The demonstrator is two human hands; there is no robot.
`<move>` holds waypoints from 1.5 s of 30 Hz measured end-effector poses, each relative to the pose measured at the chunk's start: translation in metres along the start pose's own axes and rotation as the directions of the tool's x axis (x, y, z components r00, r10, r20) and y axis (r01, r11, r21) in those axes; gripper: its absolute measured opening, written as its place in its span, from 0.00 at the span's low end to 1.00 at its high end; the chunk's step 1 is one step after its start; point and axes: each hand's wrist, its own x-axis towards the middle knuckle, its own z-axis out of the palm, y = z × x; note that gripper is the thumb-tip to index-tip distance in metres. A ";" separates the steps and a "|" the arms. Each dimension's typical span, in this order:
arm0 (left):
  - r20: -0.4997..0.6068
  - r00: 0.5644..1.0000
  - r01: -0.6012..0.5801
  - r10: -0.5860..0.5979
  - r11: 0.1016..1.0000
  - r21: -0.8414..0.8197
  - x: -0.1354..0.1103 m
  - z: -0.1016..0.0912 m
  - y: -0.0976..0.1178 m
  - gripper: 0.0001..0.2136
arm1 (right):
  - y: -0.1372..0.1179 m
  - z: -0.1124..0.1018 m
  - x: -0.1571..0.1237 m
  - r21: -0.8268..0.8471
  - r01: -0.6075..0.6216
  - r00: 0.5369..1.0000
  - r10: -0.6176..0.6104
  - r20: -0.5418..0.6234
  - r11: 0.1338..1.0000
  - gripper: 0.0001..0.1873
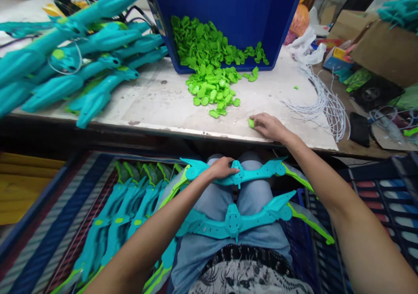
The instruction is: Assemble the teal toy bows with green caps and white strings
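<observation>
My left hand point(222, 168) grips the middle of a teal plastic toy bow point(257, 173) that rests across my knees. A second teal bow point(233, 222) lies on my lap closer to my body. On the worktable's near edge my right hand point(269, 126) pinches a small green plastic piece point(251, 122). A pile of the same green pieces point(214, 89) spills onto the table from a tilted blue bin point(228, 7), just beyond my right hand.
Several teal bow parts point(81, 55) are heaped on the table's left. White cords point(323, 100) lie at the right, with cardboard boxes point(382, 46) behind. A crate at lower left holds finished teal bows point(120, 220). A dark blue crate point(375, 207) stands at right.
</observation>
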 end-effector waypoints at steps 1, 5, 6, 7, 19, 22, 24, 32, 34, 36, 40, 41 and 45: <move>0.008 1.000 -0.003 0.003 0.999 -0.037 0.001 -0.001 -0.001 0.16 | -0.002 0.000 0.000 -0.008 -0.011 1.000 0.011 -0.006 1.000 0.06; 0.136 0.990 0.016 0.022 0.962 -0.271 0.002 -0.010 -0.003 0.17 | -0.034 0.013 -0.022 0.033 0.051 0.992 -0.047 -0.119 0.998 0.05; 0.178 0.983 0.028 0.032 0.946 -0.323 0.001 -0.013 -0.003 0.18 | -0.046 0.021 -0.034 0.073 0.095 0.987 -0.085 -0.134 0.993 0.06; 0.207 0.978 0.040 0.037 0.933 -0.357 0.001 -0.015 -0.004 0.17 | -0.058 0.031 -0.047 0.116 0.141 0.983 -0.124 -0.137 0.983 0.07; 0.267 0.962 0.093 0.064 0.839 -0.537 -0.001 -0.014 -0.009 0.25 | -0.091 0.120 -0.101 0.202 0.087 0.983 -0.051 -0.176 0.975 0.10; 0.246 0.965 0.055 0.091 0.847 -0.529 -0.001 -0.012 -0.009 0.26 | -0.097 0.124 -0.105 0.264 -0.019 0.979 0.071 -0.189 0.964 0.08; 0.207 0.976 0.052 0.063 0.861 -0.506 -0.001 -0.009 -0.007 0.25 | -0.101 0.126 -0.105 0.336 -0.151 0.962 0.217 -0.167 0.930 0.06; 0.130 0.989 0.126 -0.071 0.863 -0.489 0.002 -0.002 -0.003 0.18 | -0.099 0.109 -0.078 0.304 -0.593 0.802 0.509 0.313 0.746 0.35; 0.109 0.991 0.119 -0.076 0.872 -0.475 0.002 -0.002 -0.003 0.16 | -0.097 0.106 -0.071 0.268 -0.599 0.791 0.507 0.342 0.754 0.35; 0.094 0.990 0.133 -0.101 0.881 -0.454 0.003 -0.002 -0.003 0.14 | -0.096 0.105 -0.067 0.234 -0.611 0.776 0.513 0.367 0.756 0.35; 0.083 0.982 0.190 -0.170 0.894 -0.405 0.002 -0.002 -0.004 0.10 | -0.098 0.098 -0.063 0.159 -0.589 0.766 0.485 0.422 0.792 0.36; 0.073 0.982 0.189 -0.175 0.899 -0.396 0.002 -0.003 -0.004 0.10 | -0.100 0.093 -0.061 0.130 -0.545 0.787 0.451 0.422 0.828 0.35; 0.023 0.989 0.143 -0.144 0.926 -0.348 0.000 -0.003 -0.001 0.08 | -0.100 0.062 -0.030 -0.009 -0.325 0.913 0.316 0.256 0.946 0.13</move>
